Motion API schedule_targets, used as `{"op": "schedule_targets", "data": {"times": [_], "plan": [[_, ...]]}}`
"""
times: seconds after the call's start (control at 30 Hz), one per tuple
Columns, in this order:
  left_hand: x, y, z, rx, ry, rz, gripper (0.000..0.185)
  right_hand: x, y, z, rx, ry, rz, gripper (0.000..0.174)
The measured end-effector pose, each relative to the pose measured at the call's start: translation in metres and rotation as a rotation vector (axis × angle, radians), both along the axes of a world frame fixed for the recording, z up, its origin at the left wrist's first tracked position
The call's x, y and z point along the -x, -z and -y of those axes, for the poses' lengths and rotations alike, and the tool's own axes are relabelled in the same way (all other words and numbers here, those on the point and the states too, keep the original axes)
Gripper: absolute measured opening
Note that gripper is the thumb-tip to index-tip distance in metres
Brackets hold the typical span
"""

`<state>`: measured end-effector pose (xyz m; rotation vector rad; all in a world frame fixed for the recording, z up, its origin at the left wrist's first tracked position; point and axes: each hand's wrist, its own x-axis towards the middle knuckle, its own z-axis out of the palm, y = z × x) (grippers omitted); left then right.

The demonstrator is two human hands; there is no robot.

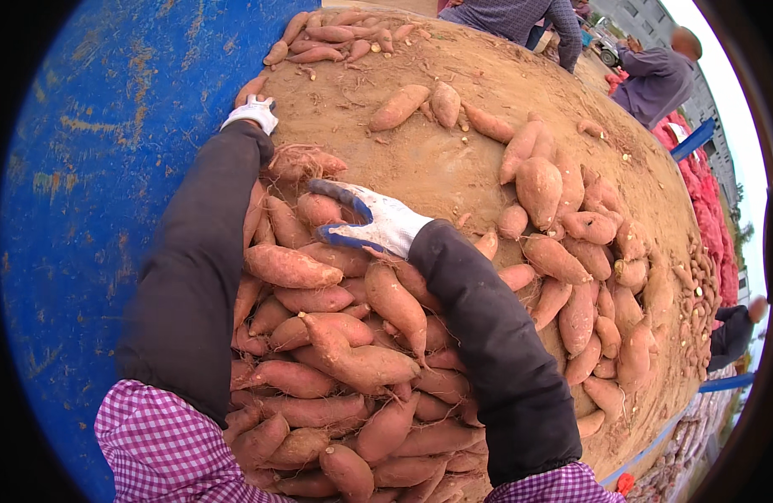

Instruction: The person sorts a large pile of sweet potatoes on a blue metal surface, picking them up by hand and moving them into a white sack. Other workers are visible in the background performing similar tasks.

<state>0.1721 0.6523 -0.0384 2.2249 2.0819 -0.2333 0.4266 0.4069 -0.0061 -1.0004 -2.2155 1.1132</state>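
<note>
My left hand (pixel 255 114), in a white and blue work glove, is stretched out along the blue wall. It touches the near end of a single sweet potato (pixel 250 90), and its fingers are partly hidden, so its grip cannot be told. Closer in, my right hand (pixel 377 220), gloved the same way, spreads thumb and fingers beside a rounded sweet potato (pixel 319 209) at the pile's far end. Between the two hands lies a sweet potato with stringy roots (pixel 304 162). A thick pile of sweet potatoes (pixel 336 358) fills the space below my forearms.
A scuffed blue wall (pixel 109 163) borders the soil-covered surface (pixel 418 170) on the left. Sweet potatoes form a heap (pixel 575 251) at right and a cluster (pixel 336 38) at the far end. Small ones (pixel 698 302) line the right edge. People (pixel 657 75) and red sacks (pixel 707 201) are beyond.
</note>
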Motion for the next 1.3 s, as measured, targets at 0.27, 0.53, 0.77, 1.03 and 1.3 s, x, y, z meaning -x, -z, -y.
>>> {"op": "schedule_targets", "data": {"times": [0.27,0.53,0.77,1.03,1.3], "plan": [[0.093,0.013,0.015,-0.051,0.489,0.652,0.061,0.002,0.003,0.000,0.268,0.003,-0.217,0.074],[0.155,-0.010,0.126,0.280,0.165,0.760,0.049,0.039,-0.042,0.042,0.175,-0.203,-0.074,0.066],[0.118,-0.023,0.174,0.365,-0.213,1.151,0.045,0.040,-0.062,-0.051,-0.107,0.494,-0.093,0.051],[0.088,-0.050,0.202,0.126,-0.036,0.925,0.040,0.006,0.032,-0.186,-0.168,1.011,1.019,0.060],[0.101,-0.039,0.198,0.113,0.055,0.948,0.038,-0.089,0.030,-0.141,-0.248,1.415,0.581,0.035]]}}
